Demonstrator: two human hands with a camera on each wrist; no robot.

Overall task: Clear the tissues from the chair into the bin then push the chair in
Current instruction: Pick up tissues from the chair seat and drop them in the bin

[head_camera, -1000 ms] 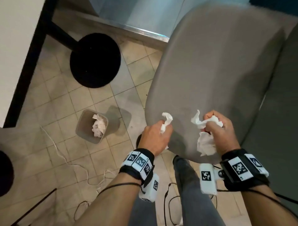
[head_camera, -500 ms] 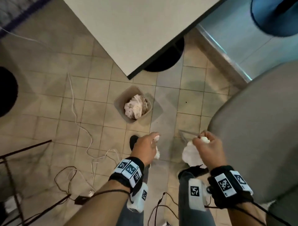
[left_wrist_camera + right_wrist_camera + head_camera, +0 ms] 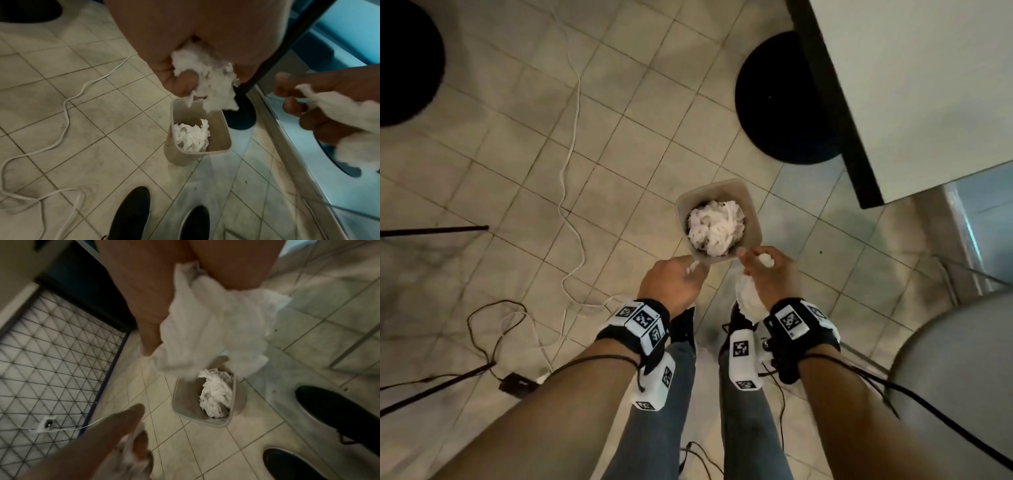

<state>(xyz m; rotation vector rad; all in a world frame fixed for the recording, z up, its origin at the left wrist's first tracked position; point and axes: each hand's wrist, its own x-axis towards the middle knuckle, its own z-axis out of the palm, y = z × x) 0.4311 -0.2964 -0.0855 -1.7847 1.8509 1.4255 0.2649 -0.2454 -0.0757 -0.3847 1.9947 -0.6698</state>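
Two black shoes (image 3: 131,214) are seen nearest on the pale tiled floor (image 3: 524,164) in both wrist views. Above them, the left hand (image 3: 671,281) is clenched round a small crumpled white tissue (image 3: 205,81); that wad is shown fully only in the left wrist view and as a sliver from the head. At 3 o'clock of it, the right hand (image 3: 767,270) is closed on a larger crumpled white tissue (image 3: 216,331), blurred in its own wrist view. Just beyond both hands at 12 o'clock, the small beige plastic bin (image 3: 751,219) is seen, holding a heap of white tissues (image 3: 715,228). The grey upholstered chair (image 3: 955,370) is cut off at 4 o'clock, its seat mostly out of view.
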